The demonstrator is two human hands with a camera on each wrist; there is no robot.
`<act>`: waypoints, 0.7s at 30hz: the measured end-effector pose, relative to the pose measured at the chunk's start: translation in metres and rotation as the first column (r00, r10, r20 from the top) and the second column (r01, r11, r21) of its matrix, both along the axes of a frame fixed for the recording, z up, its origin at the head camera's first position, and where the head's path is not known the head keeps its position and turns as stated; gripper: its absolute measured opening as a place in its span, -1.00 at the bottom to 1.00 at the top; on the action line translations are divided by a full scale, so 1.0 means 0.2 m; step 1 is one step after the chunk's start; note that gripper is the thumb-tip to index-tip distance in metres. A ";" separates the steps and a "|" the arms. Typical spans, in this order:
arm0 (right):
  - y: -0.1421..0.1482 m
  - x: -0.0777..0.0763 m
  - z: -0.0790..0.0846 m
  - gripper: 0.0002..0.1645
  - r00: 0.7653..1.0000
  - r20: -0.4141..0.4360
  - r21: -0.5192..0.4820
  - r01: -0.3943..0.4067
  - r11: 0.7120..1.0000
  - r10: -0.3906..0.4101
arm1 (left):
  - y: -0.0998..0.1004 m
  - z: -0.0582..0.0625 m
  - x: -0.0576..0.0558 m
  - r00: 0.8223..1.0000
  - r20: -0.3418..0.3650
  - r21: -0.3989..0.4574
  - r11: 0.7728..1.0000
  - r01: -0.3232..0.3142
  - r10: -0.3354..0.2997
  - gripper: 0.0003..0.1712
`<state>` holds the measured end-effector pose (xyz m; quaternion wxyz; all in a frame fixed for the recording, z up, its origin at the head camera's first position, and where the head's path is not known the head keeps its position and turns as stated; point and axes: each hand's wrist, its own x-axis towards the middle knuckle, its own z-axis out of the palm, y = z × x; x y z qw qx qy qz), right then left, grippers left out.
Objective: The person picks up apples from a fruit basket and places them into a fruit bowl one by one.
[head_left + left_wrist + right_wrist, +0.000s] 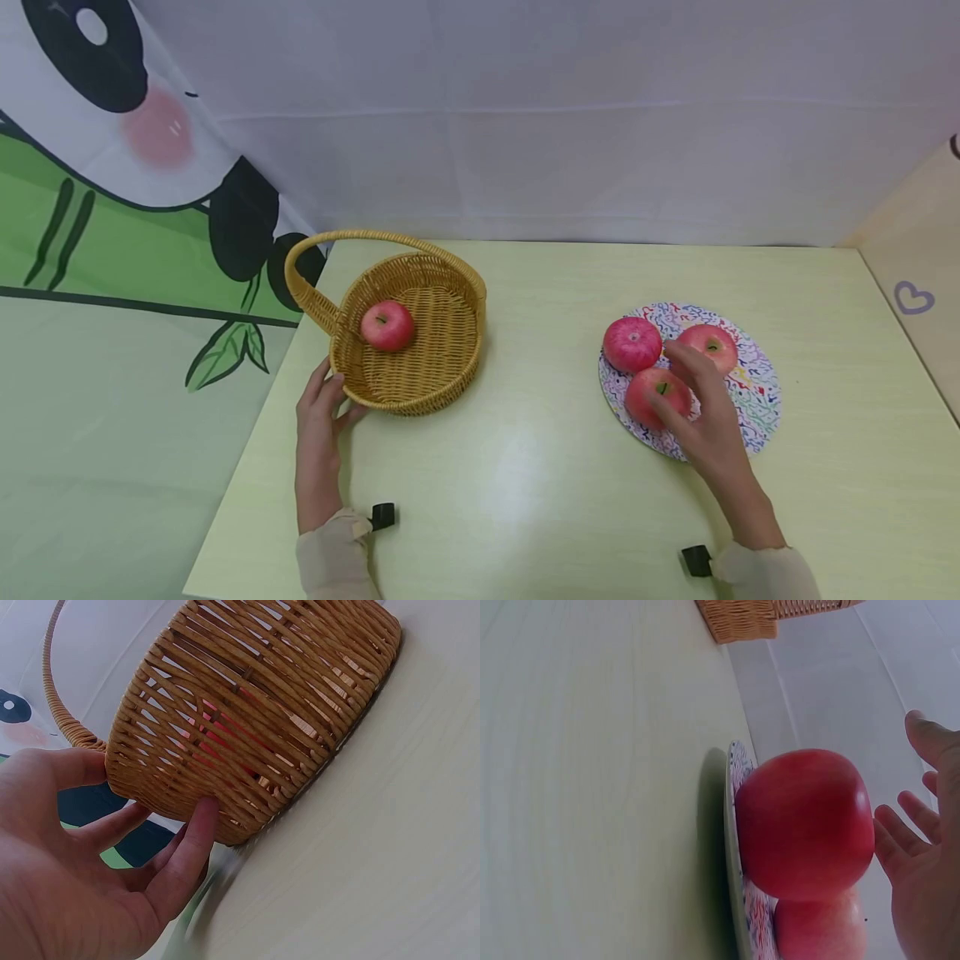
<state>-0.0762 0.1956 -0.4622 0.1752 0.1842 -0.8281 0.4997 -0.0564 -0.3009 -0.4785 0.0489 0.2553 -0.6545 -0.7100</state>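
Observation:
A wicker basket with a tall arched handle stands on the left, one red apple inside it. My left hand holds the basket's near left side; in the left wrist view its thumb and fingers rest against the woven wall. At right, a round patterned plate bears three apples: a darker one, one at the back and a front one. My right hand hovers around the front apple with thumb and fingers spread. In the right wrist view a red apple lies beside these fingers.
A pale table carries both basket and plate. Behind it hangs a light cloth, and a printed cartoon cloth covers the left side. A small black device sits at each sleeve.

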 end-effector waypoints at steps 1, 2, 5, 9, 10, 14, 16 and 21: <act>-0.01 -0.01 0.00 0.06 1.000 0.001 -0.008 -0.012 1.000 0.012 | 0.00 0.00 0.00 1.000 -0.001 0.003 1.000 -0.001 0.001 -0.45; -0.01 -0.01 0.00 0.04 1.000 -0.001 -0.014 -0.025 1.000 0.025 | 0.00 0.00 0.00 1.000 -0.001 0.004 1.000 -0.003 0.003 -0.45; -0.04 -0.03 0.00 0.01 0.998 0.002 -0.038 -0.058 0.998 0.058 | 0.00 0.00 0.00 1.000 -0.002 0.009 1.000 -0.006 0.006 -0.45; -0.09 -0.04 0.01 0.01 0.997 0.018 -0.035 -0.075 0.997 0.076 | 0.00 0.00 0.00 1.000 -0.001 0.005 1.000 -0.003 0.003 -0.45; -0.10 -0.04 0.01 0.01 0.997 0.023 -0.026 -0.073 0.997 0.074 | 0.00 0.00 0.00 1.000 0.002 0.003 1.000 -0.001 0.001 -0.45; -0.15 -0.05 0.03 0.02 0.997 0.033 0.024 -0.066 0.998 0.065 | 0.00 0.00 -0.01 1.000 0.013 0.002 1.000 0.001 -0.001 -0.45; -0.18 -0.06 0.04 0.01 0.997 0.050 0.047 -0.064 0.997 0.062 | 0.00 0.00 -0.01 1.000 0.015 0.005 1.000 -0.003 0.003 -0.45; -0.24 -0.07 0.05 -0.03 0.992 0.096 0.075 -0.084 0.994 0.077 | 0.00 0.00 -0.01 1.000 0.011 0.010 1.000 -0.009 0.009 -0.45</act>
